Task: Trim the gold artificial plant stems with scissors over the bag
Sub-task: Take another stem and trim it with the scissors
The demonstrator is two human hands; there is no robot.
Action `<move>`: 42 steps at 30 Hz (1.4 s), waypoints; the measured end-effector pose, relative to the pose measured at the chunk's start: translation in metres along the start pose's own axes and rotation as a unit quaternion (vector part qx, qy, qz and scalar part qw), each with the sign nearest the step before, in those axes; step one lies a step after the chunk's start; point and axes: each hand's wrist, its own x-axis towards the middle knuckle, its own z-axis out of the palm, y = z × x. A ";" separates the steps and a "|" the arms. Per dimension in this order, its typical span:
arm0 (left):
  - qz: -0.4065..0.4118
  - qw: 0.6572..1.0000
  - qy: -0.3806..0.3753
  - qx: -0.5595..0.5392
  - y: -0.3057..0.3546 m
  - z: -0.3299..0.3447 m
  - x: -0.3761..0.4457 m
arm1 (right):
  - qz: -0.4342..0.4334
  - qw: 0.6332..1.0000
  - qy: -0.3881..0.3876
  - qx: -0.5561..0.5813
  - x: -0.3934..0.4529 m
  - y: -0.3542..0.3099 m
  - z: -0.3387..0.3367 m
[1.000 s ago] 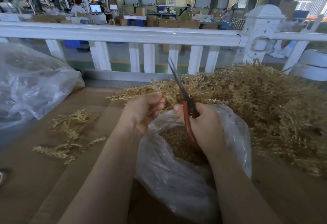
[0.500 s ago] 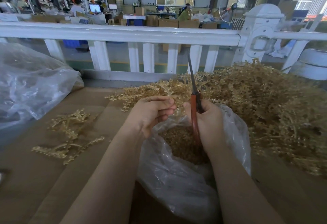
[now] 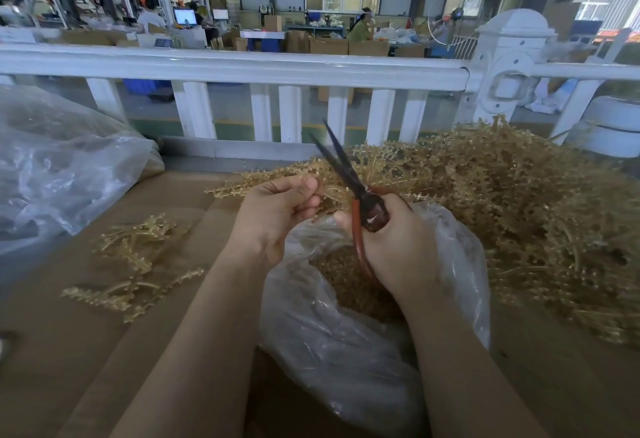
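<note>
My left hand [image 3: 277, 212] pinches a gold artificial plant stem [image 3: 242, 185] that sticks out to the left above a clear plastic bag [image 3: 332, 340]. My right hand [image 3: 398, 243] grips red-handled scissors [image 3: 349, 181]; their dark blades are parted and point up and to the left, just right of my left fingers. Gold trimmings [image 3: 346, 285] lie inside the bag below both hands. A big heap of gold stems [image 3: 512, 202] fills the right side of the table.
A small pile of gold stems [image 3: 135, 264] lies on the brown cardboard table [image 3: 62, 351] at the left. Another large clear bag [image 3: 59, 167] sits at far left. A white railing [image 3: 242, 67] runs across behind the table, with a workshop beyond.
The scissors swung from upright to tilted left and their blades have opened. My right hand shifted slightly; my left hand keeps its hold on the stem.
</note>
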 end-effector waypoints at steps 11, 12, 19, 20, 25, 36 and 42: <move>0.059 0.998 -0.028 0.018 -0.001 -0.001 0.002 | -0.031 0.996 -0.013 -0.078 0.001 0.000 0.003; 0.060 0.998 -0.031 0.018 -0.001 -0.001 0.001 | -0.033 0.996 -0.014 -0.082 0.001 0.000 0.003; 0.054 0.998 -0.034 0.003 0.001 0.000 0.000 | -0.046 0.995 -0.013 -0.090 0.001 0.001 0.002; 0.053 0.998 -0.034 0.001 0.001 0.000 0.000 | -0.050 0.995 -0.008 -0.090 0.001 0.001 0.001; 0.044 0.998 -0.045 -0.011 0.002 -0.001 -0.001 | -0.063 0.993 0.019 -0.101 0.000 0.000 0.000; 0.043 0.998 -0.037 -0.009 0.002 -0.004 0.002 | -0.060 0.995 0.011 -0.075 -0.001 -0.003 -0.002; 0.068 0.994 -0.057 0.065 0.001 -0.005 0.000 | -0.058 0.994 0.001 -0.089 0.001 0.000 -0.002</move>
